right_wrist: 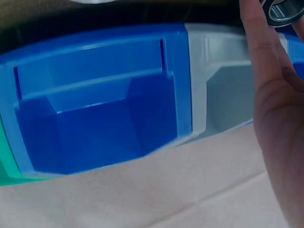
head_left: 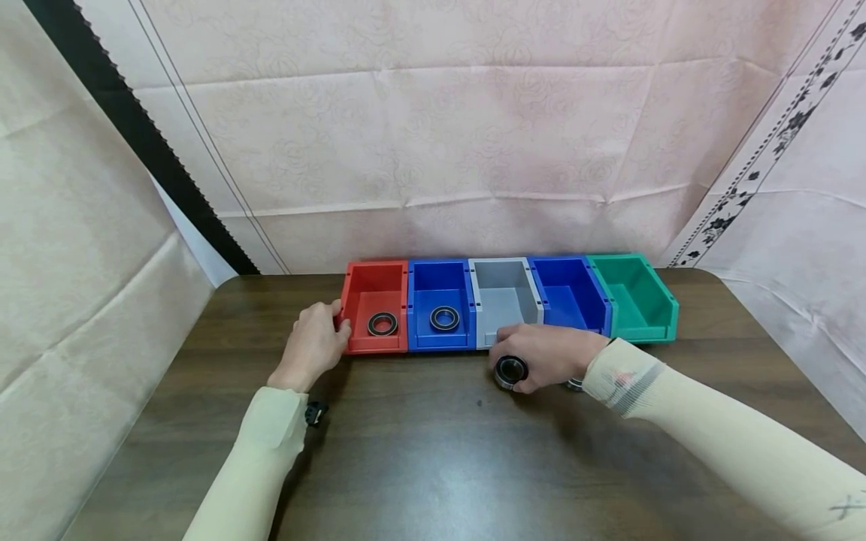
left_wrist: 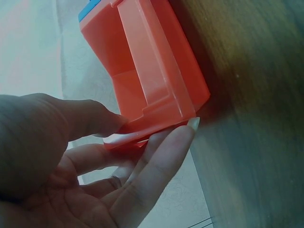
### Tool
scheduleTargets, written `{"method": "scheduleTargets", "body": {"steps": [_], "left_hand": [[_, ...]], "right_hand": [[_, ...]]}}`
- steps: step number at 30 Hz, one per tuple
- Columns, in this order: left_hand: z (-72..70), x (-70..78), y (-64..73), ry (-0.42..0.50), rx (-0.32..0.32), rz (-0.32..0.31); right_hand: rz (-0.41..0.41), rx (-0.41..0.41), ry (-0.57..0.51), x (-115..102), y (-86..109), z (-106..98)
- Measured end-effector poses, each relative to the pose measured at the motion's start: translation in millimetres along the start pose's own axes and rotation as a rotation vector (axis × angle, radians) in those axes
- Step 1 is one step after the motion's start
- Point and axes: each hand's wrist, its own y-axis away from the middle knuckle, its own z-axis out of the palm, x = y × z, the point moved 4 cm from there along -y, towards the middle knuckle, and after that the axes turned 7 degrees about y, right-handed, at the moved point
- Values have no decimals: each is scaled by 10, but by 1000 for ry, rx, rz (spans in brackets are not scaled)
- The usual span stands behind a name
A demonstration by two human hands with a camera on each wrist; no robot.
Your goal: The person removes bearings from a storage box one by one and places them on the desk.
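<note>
Sleeves: pale, left (head_left: 240, 469) and right (head_left: 731, 443), reaching in over the table; small black device (head_left: 316, 413) at the left wrist.
Table: brown wood-look top (head_left: 419, 451).
Part-hidden ring: metallic piece (head_left: 574, 384) on the table, mostly covered by the right wrist.
Right hand: fingers and thumb (head_left: 551, 353) curled around a black-and-silver bearing (head_left: 501, 378), held tilted just in front of the grey bin's near edge.
Left hand: thumb and fingers (head_left: 311, 344) nearly closed, pinching the side wall of the red bin (head_left: 365, 282).
Bin row, left to right: red, blue (head_left: 437, 282), grey (head_left: 501, 285), second blue (head_left: 564, 285), green (head_left: 629, 285); side by side.
Ringed bins: one bearing (head_left: 383, 334) flat in the red, another (head_left: 444, 329) flat in the first blue, both toward the near end.
Backdrop: pale patterned cloth (head_left: 433, 135) behind the table.
</note>
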Motion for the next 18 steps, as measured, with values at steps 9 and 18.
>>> {"method": "scheduleTargets", "body": {"steps": [9, 18], "left_hand": [[-9, -1, 3, -4, -3, 9], [-5, -7, -3, -8, -1, 6]], "right_hand": [[12, 2, 85, -29, -30, 107], [20, 23, 135, -70, 4, 11]]}}
